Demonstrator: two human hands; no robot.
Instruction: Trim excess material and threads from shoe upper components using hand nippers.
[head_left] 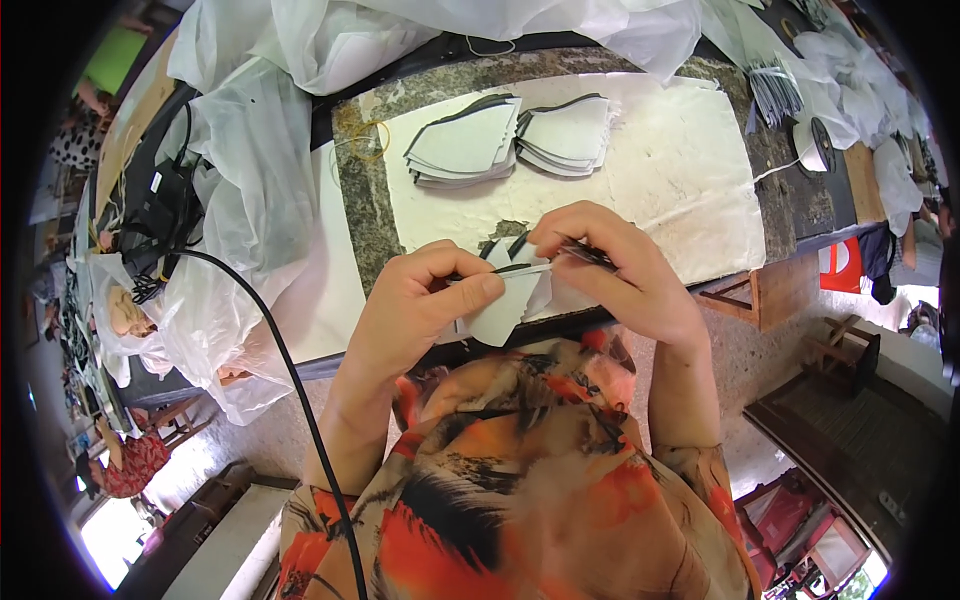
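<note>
White fabric piece (503, 305) with a dark edge, pinched between left hand (425, 305) and right hand (615, 265) at the near edge of the stone worktop (365, 215); two stacks of cut pieces (515, 140) farther back on white paper (680, 170).
</note>
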